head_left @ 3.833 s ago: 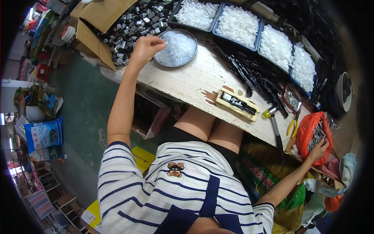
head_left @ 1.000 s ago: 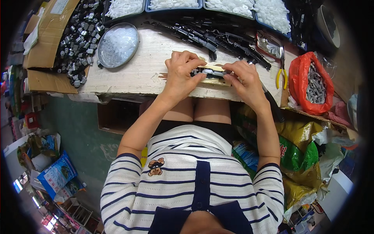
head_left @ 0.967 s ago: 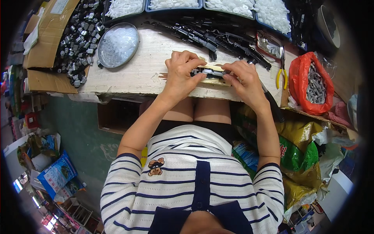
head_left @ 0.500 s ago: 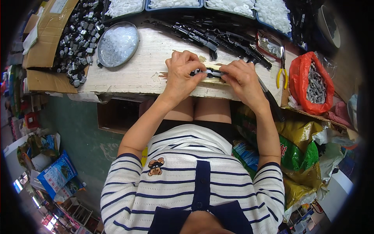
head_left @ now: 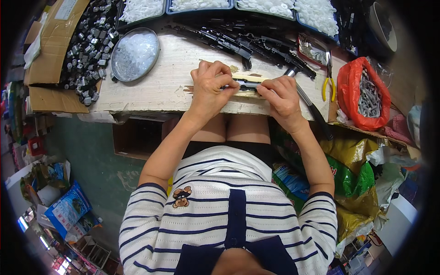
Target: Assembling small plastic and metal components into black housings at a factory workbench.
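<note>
At the table's near edge, my left hand (head_left: 211,88) pinches the left end of a slim grey-and-black part (head_left: 249,85). From the other side, my right hand (head_left: 280,95) has its thumb and fingertips closed at the right end of this part. Fingers cover both ends, so its full shape is hidden. Just behind it lies a pale cream strip (head_left: 251,79). A hammer (head_left: 308,101) with a dark grip lies beside my right hand, its metal head close to the knuckles.
Long black mechanical assemblies (head_left: 224,42) lie farther back. To the left are a round dish (head_left: 155,57) of translucent pieces and a cardboard box (head_left: 50,59) beside small dark parts. Yellow-handled pliers (head_left: 326,89) and a red bag (head_left: 344,98) of grey pieces are right. Trays of white parts (head_left: 266,8) line the back.
My right hand has shifted slightly left and toward me along the part, and more of the hammer's head shows. My left fingers now cover the black end that showed before.
</note>
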The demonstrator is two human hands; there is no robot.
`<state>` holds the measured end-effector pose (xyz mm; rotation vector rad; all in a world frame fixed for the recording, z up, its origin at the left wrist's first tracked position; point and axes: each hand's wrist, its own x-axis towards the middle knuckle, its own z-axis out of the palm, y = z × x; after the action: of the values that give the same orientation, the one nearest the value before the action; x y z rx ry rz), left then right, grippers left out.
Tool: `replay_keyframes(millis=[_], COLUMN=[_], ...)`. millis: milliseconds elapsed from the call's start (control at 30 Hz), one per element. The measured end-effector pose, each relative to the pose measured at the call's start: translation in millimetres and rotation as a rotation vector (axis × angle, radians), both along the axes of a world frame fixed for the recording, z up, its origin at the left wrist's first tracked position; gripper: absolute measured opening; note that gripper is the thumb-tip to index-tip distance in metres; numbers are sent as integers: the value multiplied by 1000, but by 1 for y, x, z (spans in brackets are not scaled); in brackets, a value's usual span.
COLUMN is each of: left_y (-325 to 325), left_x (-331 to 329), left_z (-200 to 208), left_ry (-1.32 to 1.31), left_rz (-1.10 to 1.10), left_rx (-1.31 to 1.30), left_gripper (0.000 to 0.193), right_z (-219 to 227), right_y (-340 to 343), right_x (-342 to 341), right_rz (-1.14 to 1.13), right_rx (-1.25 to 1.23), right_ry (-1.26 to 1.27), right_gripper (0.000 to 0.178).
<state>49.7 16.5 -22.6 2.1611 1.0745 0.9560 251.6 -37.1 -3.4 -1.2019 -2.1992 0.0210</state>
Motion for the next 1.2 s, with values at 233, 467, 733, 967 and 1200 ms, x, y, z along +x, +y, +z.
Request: replay_keyframes(millis=[233, 467, 733, 967, 1200], left_y=[-1, 2, 2, -1, 0], left_x=[-4, 2, 1, 1, 3], left_z=[1, -3, 3, 8, 8], left_ry=[17, -23, -18, 10, 4], left_rz=[8, -8, -12, -12, -14], left_rx=[-17, 8, 9, -27, -16], left_gripper=[9, 8, 8, 10, 10], right_z=[5, 0, 6, 15, 16], right_y=[3, 5, 13, 22, 31], right_x=[6, 10, 13, 72, 139], right_rz=[69, 99, 152, -388, -679], right_rx=[7, 7, -237, -61, -11], right_ry=[-115, -137, -55, 49, 13], right_gripper=[21, 18, 28, 21, 9])
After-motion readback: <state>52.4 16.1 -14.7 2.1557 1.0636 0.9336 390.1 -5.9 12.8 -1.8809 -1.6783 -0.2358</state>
